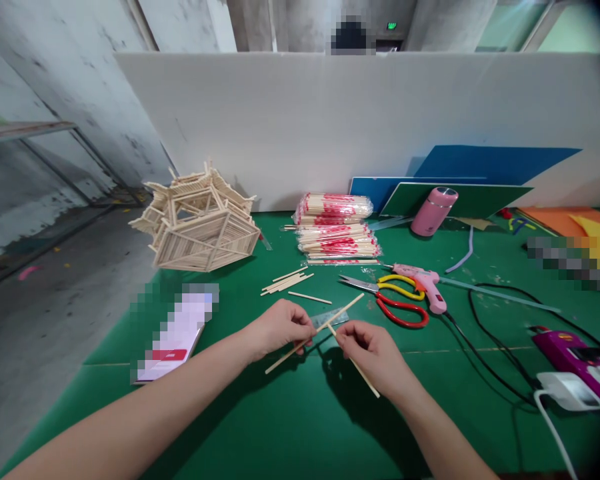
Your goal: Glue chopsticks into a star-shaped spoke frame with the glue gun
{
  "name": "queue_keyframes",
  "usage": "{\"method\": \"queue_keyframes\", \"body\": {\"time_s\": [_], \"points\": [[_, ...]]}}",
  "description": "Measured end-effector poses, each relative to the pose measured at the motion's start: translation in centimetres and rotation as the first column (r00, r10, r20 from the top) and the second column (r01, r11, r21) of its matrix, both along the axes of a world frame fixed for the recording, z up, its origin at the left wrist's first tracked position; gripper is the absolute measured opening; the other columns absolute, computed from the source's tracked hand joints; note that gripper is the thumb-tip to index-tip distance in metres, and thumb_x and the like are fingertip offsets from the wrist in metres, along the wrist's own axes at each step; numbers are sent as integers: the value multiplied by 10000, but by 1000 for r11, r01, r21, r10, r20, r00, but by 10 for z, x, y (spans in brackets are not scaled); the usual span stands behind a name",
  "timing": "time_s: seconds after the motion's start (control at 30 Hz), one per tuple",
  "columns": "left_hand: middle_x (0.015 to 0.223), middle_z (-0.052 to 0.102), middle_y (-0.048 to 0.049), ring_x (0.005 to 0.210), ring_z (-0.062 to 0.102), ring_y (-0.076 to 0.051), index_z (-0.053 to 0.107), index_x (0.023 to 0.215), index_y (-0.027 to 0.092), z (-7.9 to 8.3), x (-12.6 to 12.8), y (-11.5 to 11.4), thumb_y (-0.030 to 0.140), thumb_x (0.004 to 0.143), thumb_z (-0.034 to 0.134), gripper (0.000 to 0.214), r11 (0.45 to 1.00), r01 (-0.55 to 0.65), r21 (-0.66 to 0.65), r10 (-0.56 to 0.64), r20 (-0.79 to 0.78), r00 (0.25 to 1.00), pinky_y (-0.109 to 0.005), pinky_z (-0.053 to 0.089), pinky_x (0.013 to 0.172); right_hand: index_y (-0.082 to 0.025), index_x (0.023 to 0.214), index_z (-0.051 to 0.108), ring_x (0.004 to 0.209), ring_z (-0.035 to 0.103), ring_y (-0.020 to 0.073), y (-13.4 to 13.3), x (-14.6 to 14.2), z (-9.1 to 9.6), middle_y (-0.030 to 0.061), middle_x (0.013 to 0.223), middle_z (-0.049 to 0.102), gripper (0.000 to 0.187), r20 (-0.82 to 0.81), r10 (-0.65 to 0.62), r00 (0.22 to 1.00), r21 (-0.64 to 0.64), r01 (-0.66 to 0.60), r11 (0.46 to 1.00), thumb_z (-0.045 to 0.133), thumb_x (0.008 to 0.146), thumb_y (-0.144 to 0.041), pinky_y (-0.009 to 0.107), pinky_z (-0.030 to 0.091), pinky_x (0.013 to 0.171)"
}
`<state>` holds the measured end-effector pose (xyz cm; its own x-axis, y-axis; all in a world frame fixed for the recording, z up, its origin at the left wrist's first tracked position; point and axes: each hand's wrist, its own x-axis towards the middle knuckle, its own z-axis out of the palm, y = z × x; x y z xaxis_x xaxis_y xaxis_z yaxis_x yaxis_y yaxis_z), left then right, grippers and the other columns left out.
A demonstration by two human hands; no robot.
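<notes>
My left hand [280,327], left of the scissors [395,300] and nearer to me, has its grip pinched on a long stick [347,309]. That stick slants up from near my wrist towards the scissors' blades. My right hand [370,347], just below the scissors, has its grip closed on a short stick [367,381]. The upper end of the short stick meets the long one between my two hands. Both sticks are off the table [280,427], above a clear ruler [333,317]. I cannot tell whether they are joined or only touching, and I see no glue on them.

As for how far the stick work stands, a stick pavilion [200,223] sits far to the left of the scissors and further back. It is tipped on its side, with roof and frame already put together. Whether it lacks parts I cannot say from here. A few loose sticks [287,280] lie left of the scissors, not fixed to anything. Behind the scissors the wrapped bundles [337,230] look mostly unopened, so I judge there is plenty of stock unused. The pink glue gun [423,280] lies touching the scissors' handles on their right, out of my hands. My pair of sticks seems to be at the fitting stage, not bonded.
</notes>
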<state>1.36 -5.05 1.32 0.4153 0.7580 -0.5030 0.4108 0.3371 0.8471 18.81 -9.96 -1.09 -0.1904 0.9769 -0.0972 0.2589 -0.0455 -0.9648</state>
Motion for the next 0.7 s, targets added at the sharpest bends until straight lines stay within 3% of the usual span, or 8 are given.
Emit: {"method": "queue_keyframes", "body": {"time_s": [0.23,0.37,0.5,0.6,0.7], "points": [[517,607,-22,438,523,-87,602,581,105,0,-1,-1,266,610,586,165,1000,28,-8,-28,65,998,-213,403,479,-156,708,564,503,432,90,1,4,1,-32,545,481,204,28,33,999,19,-34,999,461,765,-323,190,342,462],[511,605,-15,425,518,-84,577,581,112,0,-1,-3,242,606,584,133,999,-33,3,33,78,996,-215,403,473,-164,837,585,597,503,125,6,15,6,17,681,568,242,156,-82,984,138,61,989,457,771,-359,221,406,524],[483,594,2,429,528,-89,552,570,124,0,3,-6,204,590,576,86,992,-122,15,120,59,991,-219,410,485,-195,1130,477,772,532,185,13,23,11,82,958,560,427,343,-296,891,368,162,915,484,749,-388,293,443,617],[468,587,7,465,547,-96,541,555,130,1,8,-10,191,591,568,76,983,-180,40,178,49,983,-213,406,505,-210,1243,371,950,475,268,18,20,12,117,1116,480,607,493,-376,785,509,91,856,525,706,-448,392,416,734],[461,582,11,474,551,-98,534,564,134,0,12,-14,197,606,560,80,976,-214,39,211,69,975,-208,397,505,-182,1267,344,1001,425,312,23,13,10,141,1117,455,727,559,-415,718,563,38,825,553,657,-517,431,388,767]]}}
